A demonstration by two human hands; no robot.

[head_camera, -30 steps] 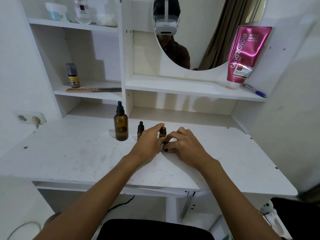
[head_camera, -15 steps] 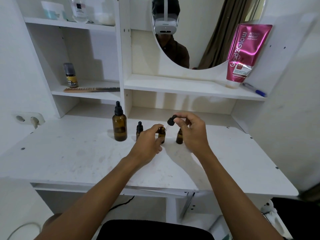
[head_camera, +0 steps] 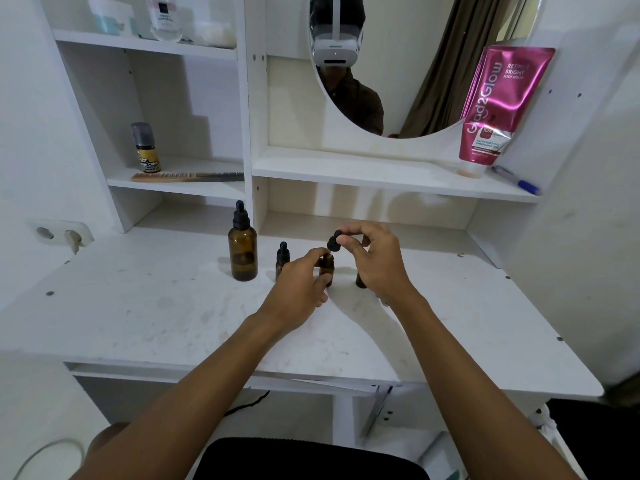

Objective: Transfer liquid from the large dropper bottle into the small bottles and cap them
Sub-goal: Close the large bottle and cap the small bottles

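A large amber dropper bottle (head_camera: pixel 242 252) with a black dropper cap stands upright on the white desk (head_camera: pixel 138 306). To its right stands a small capped amber bottle (head_camera: pixel 282 258). My left hand (head_camera: pixel 299 284) grips the middle small bottle (head_camera: pixel 327 267), whose top is uncapped. My right hand (head_camera: pixel 375 259) pinches a black dropper cap (head_camera: pixel 334 241) just above that bottle's mouth. A third small bottle (head_camera: pixel 361 281) stands behind my right hand, mostly hidden.
Shelves rise behind the desk, with a comb (head_camera: pixel 187 176) and a small spray bottle (head_camera: pixel 145 147) on the left. A pink tube (head_camera: pixel 498 102) and a pen (head_camera: pixel 516 180) sit on the right shelf below a mirror (head_camera: pixel 398 64). A wall socket (head_camera: pixel 60 232) is at the left.
My right hand rose from the desk with the dropper cap, lifting it off the middle small bottle, and now holds it just above the mouth. The left hand stayed on the bottle.
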